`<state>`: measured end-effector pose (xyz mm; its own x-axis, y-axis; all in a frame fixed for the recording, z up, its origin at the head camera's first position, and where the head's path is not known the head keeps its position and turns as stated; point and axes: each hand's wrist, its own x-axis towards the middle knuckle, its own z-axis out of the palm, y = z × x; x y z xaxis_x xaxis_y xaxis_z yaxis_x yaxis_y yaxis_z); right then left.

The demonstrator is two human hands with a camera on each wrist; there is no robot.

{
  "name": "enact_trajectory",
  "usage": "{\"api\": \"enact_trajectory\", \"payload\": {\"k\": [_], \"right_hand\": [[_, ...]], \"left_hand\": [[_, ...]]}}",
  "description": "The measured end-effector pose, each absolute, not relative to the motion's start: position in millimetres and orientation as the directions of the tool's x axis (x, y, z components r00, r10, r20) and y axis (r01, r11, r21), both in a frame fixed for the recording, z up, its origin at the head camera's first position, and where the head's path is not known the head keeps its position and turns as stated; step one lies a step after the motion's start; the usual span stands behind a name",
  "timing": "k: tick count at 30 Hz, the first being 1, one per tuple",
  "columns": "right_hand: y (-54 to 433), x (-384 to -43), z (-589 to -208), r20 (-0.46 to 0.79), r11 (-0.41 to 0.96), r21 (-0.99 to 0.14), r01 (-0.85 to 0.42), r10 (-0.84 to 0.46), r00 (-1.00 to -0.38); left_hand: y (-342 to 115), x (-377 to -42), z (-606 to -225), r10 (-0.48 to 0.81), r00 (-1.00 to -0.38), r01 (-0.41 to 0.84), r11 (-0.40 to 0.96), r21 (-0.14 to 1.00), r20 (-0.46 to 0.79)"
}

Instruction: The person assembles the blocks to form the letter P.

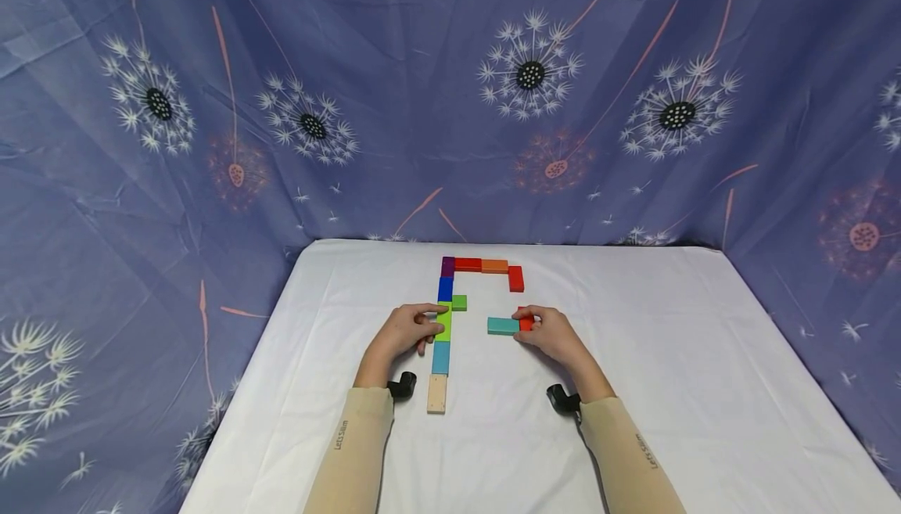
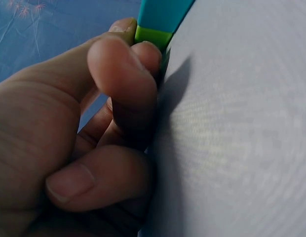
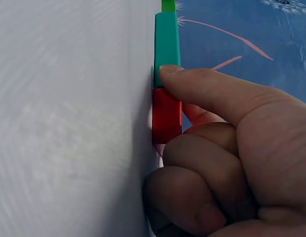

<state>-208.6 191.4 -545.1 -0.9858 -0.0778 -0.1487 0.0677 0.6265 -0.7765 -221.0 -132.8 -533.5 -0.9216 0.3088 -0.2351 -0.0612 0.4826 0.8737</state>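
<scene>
In the head view my left hand [image 1: 407,330] holds the light green block [image 1: 443,328], which stands in a vertical line of blocks, by its edges with thumb and forefinger. Across from it, my right hand [image 1: 554,332] pinches the teal block [image 1: 503,326] near its right end, where it meets a red block [image 1: 526,325]. The right wrist view shows the thumb [image 3: 187,78] against the teal block, with the red block end to end with it. Fingers of the left hand cover part of the light green block in the left wrist view.
Below the light green block lie a blue block [image 1: 440,357] and a plain wooden block [image 1: 436,394]. Above are a dark blue [image 1: 446,289] and a purple block [image 1: 447,267], then red [image 1: 468,264], orange [image 1: 495,266] and red [image 1: 517,278]. A small green block [image 1: 460,303] juts right.
</scene>
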Motion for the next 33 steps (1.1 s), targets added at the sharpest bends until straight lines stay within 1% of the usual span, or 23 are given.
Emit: {"api": "enact_trajectory", "payload": {"k": [5, 12, 17, 26, 33], "right_hand": [[190.1, -207.5, -543.7, -0.151, 0.609, -0.79, 0.073, -0.077, -0.986], [189.8, -209.9, -534.3, -0.177, 0.518, -0.849, 0.105, -0.091, -0.98], [189.6, -217.2, -528.5, -0.182, 0.481, -0.869, 0.114, -0.096, -0.979], [182.4, -236.2, -525.7, -0.188, 0.476, -0.872, 0.113, -0.112, -0.976], [174.5, -253.0, -526.7, -0.194, 0.517, -0.849, 0.11, -0.112, -0.975]], "left_hand": [[-133.2, -221.5, -535.0, 0.308, -0.923, -0.059, 0.482, 0.874, -0.232], [-133.5, -223.3, -532.4, 0.307, -0.924, -0.053, 0.483, 0.874, -0.226], [-133.9, -224.6, -530.6, 0.306, -0.926, -0.048, 0.491, 0.87, -0.223], [-132.6, -224.9, -533.9, 0.305, -0.924, -0.05, 0.5, 0.864, -0.23], [-132.3, -224.3, -535.1, 0.307, -0.925, -0.044, 0.5, 0.865, -0.225]]}}
